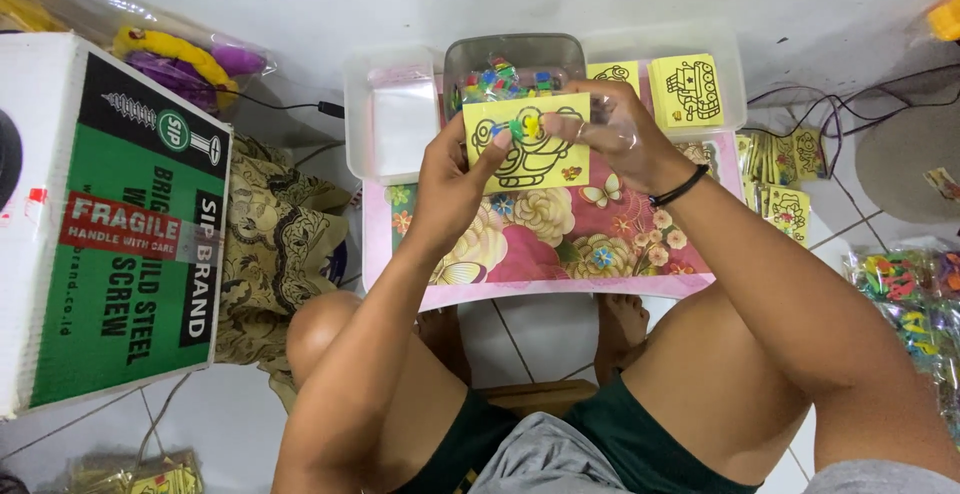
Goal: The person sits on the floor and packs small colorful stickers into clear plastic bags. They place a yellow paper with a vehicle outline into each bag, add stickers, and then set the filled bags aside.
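I hold a yellow card (535, 159) with a black line drawing over a small low table covered in a pink floral cloth (560, 244). My left hand (450, 179) grips the card's left edge, thumb pressing small coloured pieces (522, 127) onto its face. My right hand (615, 129) pinches the card's upper right part, with what looks like clear plastic around it. A black band sits on my right wrist. Just beyond the card stands a grey tub (515, 59) holding several small coloured pieces.
A clear tub (390, 119) with clear bags sits left of the grey tub; another clear tub (725, 74) with yellow cards is to the right. More yellow cards (780, 179) lie right of the table. A large cardboard box (110, 224) stands left, packets of coloured items (910, 294) right.
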